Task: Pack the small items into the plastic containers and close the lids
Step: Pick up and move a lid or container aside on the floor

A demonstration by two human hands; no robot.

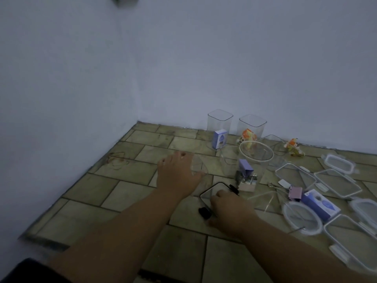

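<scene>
Two hands work low over the tiled floor [85, 190]. Left hand [177, 172]: palm down, fingers spread, resting on a clear container [201, 166] whose thin walls barely show against the tiles; its contents cannot be made out. Right hand [230, 209]: fingers curled over a black-rimmed lid [212, 190], thumb at the near edge, apparently gripping it. Step in hand, by judgement: bringing lid to container. The next move calls for squaring the rounded-rectangle rim over the mouth, then pressing the black latches [204, 213] down. Right of the hands, a round clear tub [272, 154] holds a purple box [245, 166] and metal clips [247, 178]. Outside it lie a pink binder clip [295, 192], a blue carton [320, 205] and crinkled orange packets [247, 136]. White-rimmed lids [337, 184] lie flat, far right.
</scene>
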